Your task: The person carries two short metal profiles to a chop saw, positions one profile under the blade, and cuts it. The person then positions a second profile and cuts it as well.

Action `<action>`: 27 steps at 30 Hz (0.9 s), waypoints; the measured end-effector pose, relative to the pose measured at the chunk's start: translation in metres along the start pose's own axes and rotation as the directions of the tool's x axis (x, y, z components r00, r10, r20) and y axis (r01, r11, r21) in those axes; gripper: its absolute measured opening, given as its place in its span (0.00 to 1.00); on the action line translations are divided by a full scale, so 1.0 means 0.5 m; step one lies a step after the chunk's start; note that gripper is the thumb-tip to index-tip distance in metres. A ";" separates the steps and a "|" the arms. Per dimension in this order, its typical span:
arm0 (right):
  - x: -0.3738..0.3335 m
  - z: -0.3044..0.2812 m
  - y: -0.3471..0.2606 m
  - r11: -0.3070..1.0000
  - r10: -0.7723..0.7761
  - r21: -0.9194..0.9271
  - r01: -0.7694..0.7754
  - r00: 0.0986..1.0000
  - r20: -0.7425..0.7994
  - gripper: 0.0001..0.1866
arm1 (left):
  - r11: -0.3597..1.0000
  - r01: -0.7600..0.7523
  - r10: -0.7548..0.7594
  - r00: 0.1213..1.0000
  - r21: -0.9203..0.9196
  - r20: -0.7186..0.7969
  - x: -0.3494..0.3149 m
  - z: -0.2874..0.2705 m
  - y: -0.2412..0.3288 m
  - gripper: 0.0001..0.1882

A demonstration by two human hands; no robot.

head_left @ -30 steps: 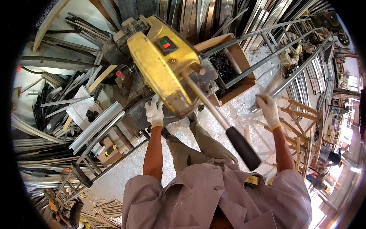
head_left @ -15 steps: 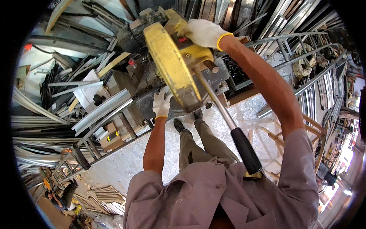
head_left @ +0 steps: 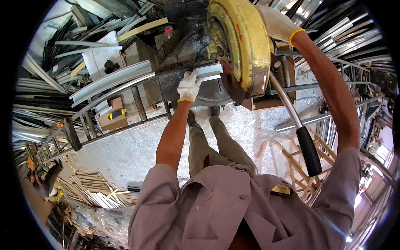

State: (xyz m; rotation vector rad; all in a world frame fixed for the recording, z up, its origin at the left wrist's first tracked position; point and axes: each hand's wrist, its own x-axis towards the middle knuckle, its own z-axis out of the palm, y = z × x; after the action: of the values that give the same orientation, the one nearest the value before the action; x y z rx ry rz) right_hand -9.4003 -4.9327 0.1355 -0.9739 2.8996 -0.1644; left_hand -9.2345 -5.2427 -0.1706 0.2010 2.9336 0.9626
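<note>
A cut-off saw with a yellow blade guard (head_left: 250, 50) stands before me, its steel lever (head_left: 287, 100) with a black grip reaching down to the right. My left hand (head_left: 189, 86), in a white knitted glove, is closed on the left end of a short silvery metal profile (head_left: 210, 71). That piece lies across the saw's base (head_left: 212, 100), its right end close to the guard. Gloved likewise, my right hand (head_left: 280, 26) is against the far right side of the saw head; the guard and the picture's upper rim hide its fingers.
A longer metal channel (head_left: 112, 81) rests on the rail rack at left, near a red-capped bottle (head_left: 168, 30). A yellow-black tool (head_left: 116, 113) lies on a cardboard box. Metal strips crowd both far sides. Wooden frames (head_left: 306, 158) stand at right; cut sticks (head_left: 98, 189) lie lower left.
The guard has shifted right relative to the base, my right hand along with it. The profile piece now shows in my left hand, where none was visible before.
</note>
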 end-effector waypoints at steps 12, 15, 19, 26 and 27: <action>-0.032 -0.011 0.060 0.954 0.088 0.270 -0.132 0.982 0.168 0.23 | 0.988 -0.151 0.150 0.988 -0.026 -0.048 0.018 0.005 0.000 0.20; -0.039 -0.040 0.042 0.918 0.285 0.200 -0.344 0.919 0.272 0.25 | 0.978 -0.204 0.202 0.979 -0.047 -0.036 0.023 0.019 -0.012 0.21; -0.103 -0.073 -0.078 0.909 0.378 0.140 -0.393 0.918 0.121 0.25 | 0.972 -0.235 0.235 0.972 -0.002 -0.030 0.016 0.016 -0.052 0.22; -0.282 -0.299 -0.384 -0.001 0.842 0.430 -0.903 0.231 0.488 0.16 | 0.950 -0.303 0.301 0.953 -0.077 -0.036 0.029 0.005 -0.048 0.23; -0.282 -0.305 -0.416 -0.107 0.811 0.436 -0.894 0.175 0.558 0.18 | 0.943 -0.318 0.313 0.948 -0.096 -0.057 0.031 0.007 -0.051 0.23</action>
State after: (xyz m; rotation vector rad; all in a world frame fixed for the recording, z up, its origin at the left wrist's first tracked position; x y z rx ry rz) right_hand -9.1807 -5.0006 0.3187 1.1148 2.2281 -0.9678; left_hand -9.2524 -5.2588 -0.1884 0.6720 2.9328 1.1653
